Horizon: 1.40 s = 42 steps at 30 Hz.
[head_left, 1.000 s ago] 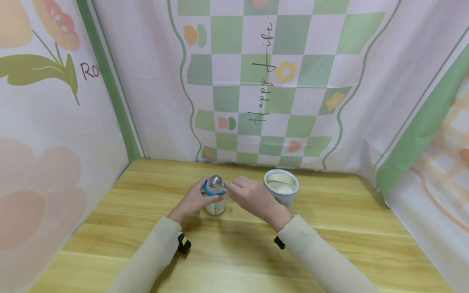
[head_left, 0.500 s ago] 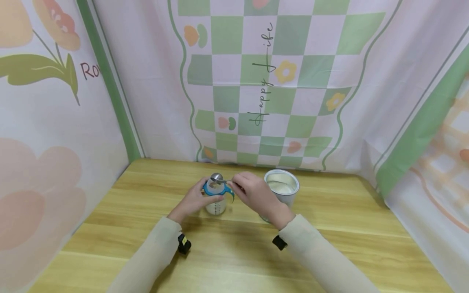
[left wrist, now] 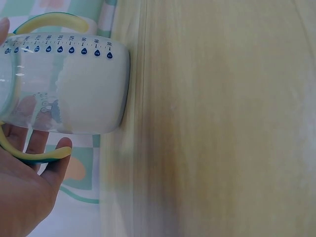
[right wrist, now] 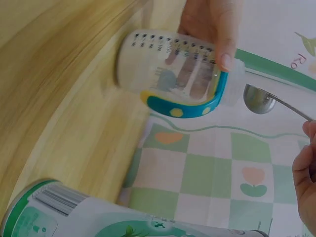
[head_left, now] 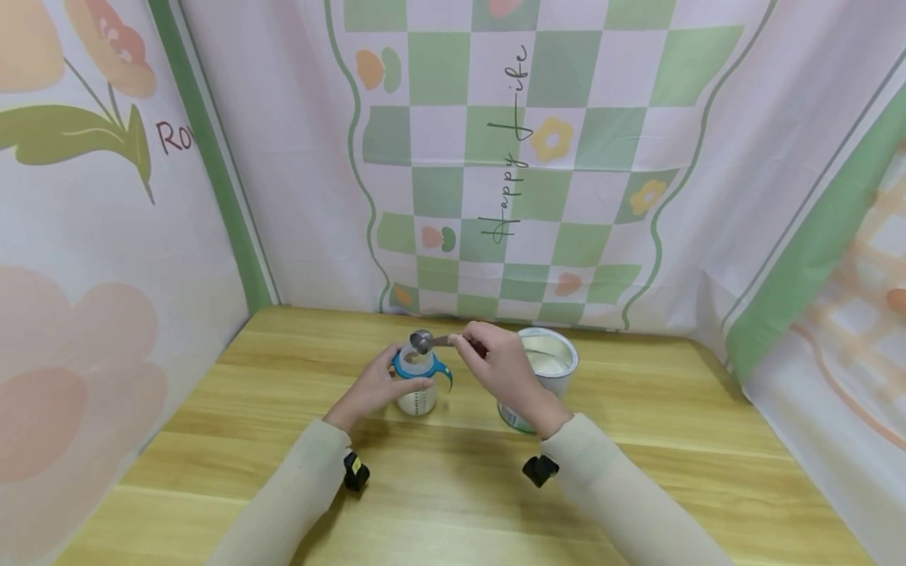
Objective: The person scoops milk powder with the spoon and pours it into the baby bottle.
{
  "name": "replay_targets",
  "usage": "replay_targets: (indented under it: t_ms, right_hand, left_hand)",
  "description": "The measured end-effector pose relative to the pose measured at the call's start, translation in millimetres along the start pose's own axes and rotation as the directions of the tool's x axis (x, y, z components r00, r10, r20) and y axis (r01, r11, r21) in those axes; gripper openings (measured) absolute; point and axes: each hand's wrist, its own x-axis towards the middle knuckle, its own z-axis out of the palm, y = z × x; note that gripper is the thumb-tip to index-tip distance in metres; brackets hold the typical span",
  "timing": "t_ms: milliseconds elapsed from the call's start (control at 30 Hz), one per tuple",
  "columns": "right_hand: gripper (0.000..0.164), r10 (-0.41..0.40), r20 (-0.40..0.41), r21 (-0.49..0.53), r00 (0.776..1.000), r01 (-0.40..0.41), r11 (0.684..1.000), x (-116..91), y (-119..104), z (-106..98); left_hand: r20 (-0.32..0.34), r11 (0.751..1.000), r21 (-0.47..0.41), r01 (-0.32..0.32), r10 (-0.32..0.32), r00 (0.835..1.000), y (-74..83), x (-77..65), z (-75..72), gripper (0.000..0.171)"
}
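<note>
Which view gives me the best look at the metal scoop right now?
The right wrist view: the scoop appears large, its bowl and part of the handle side-on. The head view shows it small, above the bottle; the left wrist view doesn't show it.

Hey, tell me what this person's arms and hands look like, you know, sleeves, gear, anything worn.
The left sleeve and right sleeve are long, plain, pale beige. A small black device with a yellow patch shows by the left cuff, another black piece by the right. The left hand and right hand are gloveless.
</note>
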Motion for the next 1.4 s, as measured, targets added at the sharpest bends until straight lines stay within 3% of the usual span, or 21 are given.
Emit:
replay_targets:
  t_ms: [200, 500, 1000, 1200, 1400]
  right_hand:
    - [0.026, 0.153, 0.008, 0.079, 0.988, -0.153, 0.985, 1.2, 0.1, -6.2]
    - [0.031, 0.363, 0.045, 0.209, 0.931, -0.364, 0.908, 1.3, -3.3, -16.5]
    - [0.032, 0.428, 0.069, 0.249, 0.901, -0.431, 0.868, 0.7, -2.7, -32.2]
    - [0.031, 0.433, 0.058, 0.244, 0.9, -0.433, 0.868, 0.5, -1.4, -39.6]
    - [0.031, 0.443, 0.041, 0.24, 0.896, -0.439, 0.866, 0.2, 0.8, -47.1]
  left_hand:
    - [0.006, 1.0, -0.011, 0.023, -0.023, 1.0, 0.1, -1.0, -0.1, 0.074]
    - [-0.008, 1.0, -0.003, 0.022, -0.022, 1.0, 5.3, -1.6, 0.3, 0.08]
    - [0.007, 0.993, 0.115, -0.033, 0.032, 0.999, 16.6, 2.4, -9.3, 0.079]
    - [-0.017, 0.99, 0.133, -0.049, 0.052, 0.999, 22.8, 4.8, -8.7, 0.082]
    - [-0.04, 0.987, 0.121, -0.109, 0.115, 0.993, 31.9, 5.7, -9.7, 0.078]
